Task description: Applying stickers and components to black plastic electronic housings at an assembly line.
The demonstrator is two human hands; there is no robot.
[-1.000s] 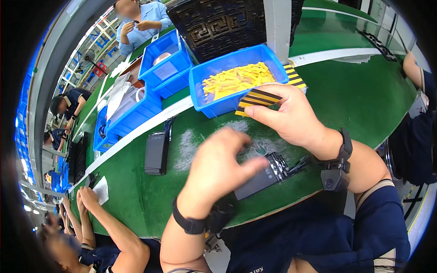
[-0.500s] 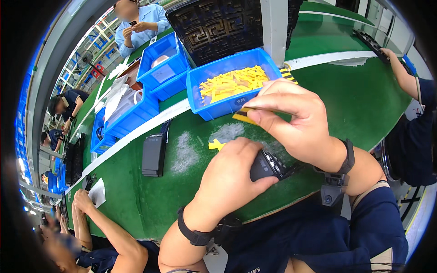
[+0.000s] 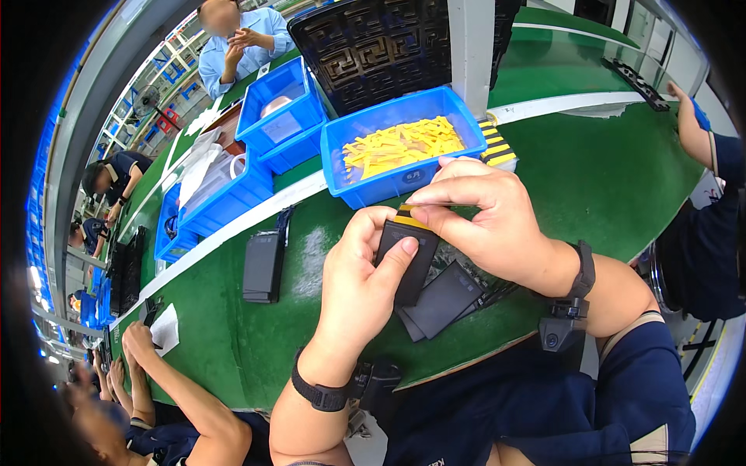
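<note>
- Since the earlier frames the left hand (image 3: 365, 272) has lifted a flat black battery-like slab (image 3: 408, 252) off the green table (image 3: 614, 179), and the right hand (image 3: 486, 217) has come in from the bin side to meet it — half a second ago the slab lay low under both hands.
- The left hand is clamped on the slab: thumb across its front face, fingers curled behind, holding it roughly upright above the table.
- The right hand's thumb and forefinger are pinched together on a yellow strip (image 3: 410, 220) at the slab's top edge, touching it.
- Just below the held slab, more black slabs (image 3: 443, 299) lie flat in a loose overlap near the table's front edge.
- Behind the hands, a blue bin (image 3: 404, 182) holds a heap of yellow strips (image 3: 400, 144); a small stack of yellow-and-black striped pieces (image 3: 497, 147) sits just beside its right end.
- To the left, another black slab pile (image 3: 263, 266) lies well apart from the hands.
- Further blue bins (image 3: 233, 198) stand behind the white line — other people sit along the table's edges, one sleeve in light blue (image 3: 256, 35).
</note>
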